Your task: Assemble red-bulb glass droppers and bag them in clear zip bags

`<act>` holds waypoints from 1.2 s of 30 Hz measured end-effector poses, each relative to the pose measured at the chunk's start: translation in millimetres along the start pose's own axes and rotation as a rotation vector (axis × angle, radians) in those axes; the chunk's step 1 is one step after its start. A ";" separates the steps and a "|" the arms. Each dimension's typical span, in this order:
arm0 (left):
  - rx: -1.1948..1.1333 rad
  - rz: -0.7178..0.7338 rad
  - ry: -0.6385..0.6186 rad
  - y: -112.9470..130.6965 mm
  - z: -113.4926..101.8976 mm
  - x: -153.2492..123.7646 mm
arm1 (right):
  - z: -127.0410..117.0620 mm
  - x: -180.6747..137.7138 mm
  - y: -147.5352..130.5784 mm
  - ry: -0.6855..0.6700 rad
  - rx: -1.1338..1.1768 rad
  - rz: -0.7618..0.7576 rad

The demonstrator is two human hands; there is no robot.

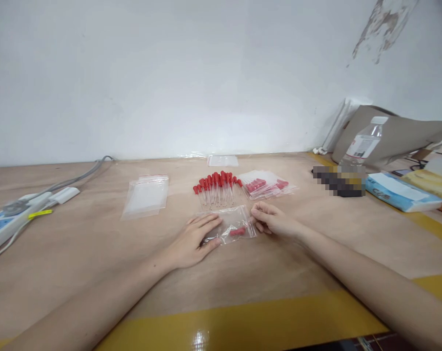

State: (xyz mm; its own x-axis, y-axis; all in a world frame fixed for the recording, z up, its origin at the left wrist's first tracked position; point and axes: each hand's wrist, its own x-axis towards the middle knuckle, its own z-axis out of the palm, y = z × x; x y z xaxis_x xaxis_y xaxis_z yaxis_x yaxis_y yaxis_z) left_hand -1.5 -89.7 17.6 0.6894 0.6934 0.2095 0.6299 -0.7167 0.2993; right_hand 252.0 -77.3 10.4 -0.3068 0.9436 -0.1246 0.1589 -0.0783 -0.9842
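Note:
A small clear zip bag [232, 225] with a red-capped dropper inside lies on the wooden table [96, 253]. My left hand [192, 241] rests flat on the bag's left edge, fingers stretched out. My right hand [272, 219] pinches the bag's right edge with curled fingers. Just behind the bag lies a row of loose red-capped glass droppers [217, 187]. To their right sits a pile of filled bags [268, 186] with red droppers in them. A stack of empty clear bags [147, 196] lies to the left.
A white power strip [12, 219] with grey cable sits at the far left. A plastic water bottle [363, 144], a blue tissue pack [400, 191] and a cardboard sheet [396, 134] stand at the right. Another clear bag [223, 160] lies near the wall. Yellow tape [243, 326] edges the table.

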 end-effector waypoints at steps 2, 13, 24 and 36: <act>-0.022 0.003 0.020 -0.2 -0.6 -0.5 | 0.9 -2.7 -2.4 0.008 -0.008 -0.014; -0.007 -0.008 0.012 -0.5 1.0 -1.7 | -21.9 36.1 -30.0 0.429 -0.882 -0.282; -0.126 0.021 0.063 -7.8 -0.4 -5.4 | -9.9 113.5 -35.8 0.486 -1.259 -0.057; -0.062 0.037 -0.016 -13.2 -2.4 -3.9 | -28.2 80.9 -36.7 0.665 -0.544 -0.309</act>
State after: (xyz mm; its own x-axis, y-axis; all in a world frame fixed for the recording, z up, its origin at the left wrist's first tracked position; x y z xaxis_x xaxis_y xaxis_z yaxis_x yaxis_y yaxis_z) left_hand -13.4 -82.7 15.1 0.7175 0.6651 0.2068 0.5808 -0.7353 0.3493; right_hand 247.8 11.0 40.0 0.1685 0.9015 0.3987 0.6319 0.2117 -0.7456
